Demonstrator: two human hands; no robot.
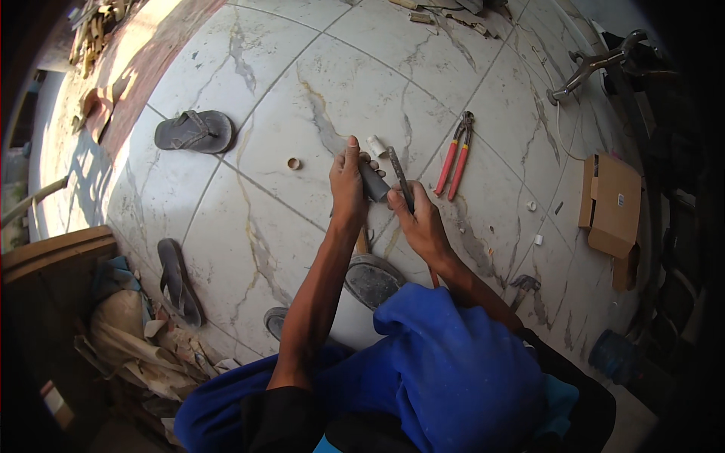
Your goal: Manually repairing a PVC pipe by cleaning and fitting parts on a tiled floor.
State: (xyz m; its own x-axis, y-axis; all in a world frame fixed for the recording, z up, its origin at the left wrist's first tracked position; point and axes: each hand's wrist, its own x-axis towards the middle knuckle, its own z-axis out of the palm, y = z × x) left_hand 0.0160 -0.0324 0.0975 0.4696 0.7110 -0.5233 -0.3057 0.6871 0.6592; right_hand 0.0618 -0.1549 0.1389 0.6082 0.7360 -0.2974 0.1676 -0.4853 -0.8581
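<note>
Dark grey tube (374,183), held above tiled floor (340,68) in curled fingers of left hand (348,185), partly covered by them; dark bar (400,175), clasped in right hand (421,220), angled alongside. Close around: white cylinder (376,146) just beyond, small brown ring (294,163) to left, red-handled pincers (460,170) to right. Farther out: two dark sandals (196,133) leftward, hammer (525,284) near right forearm (483,285), cardboard box (615,208) at right.

Red-handled pincers (462,143), open tiled floor (500,136) right of them, cardboard box (615,204) blocking farther right, hammer (524,283) below them, white tube (376,146) and right hand (424,225) obstructing their left.
</note>
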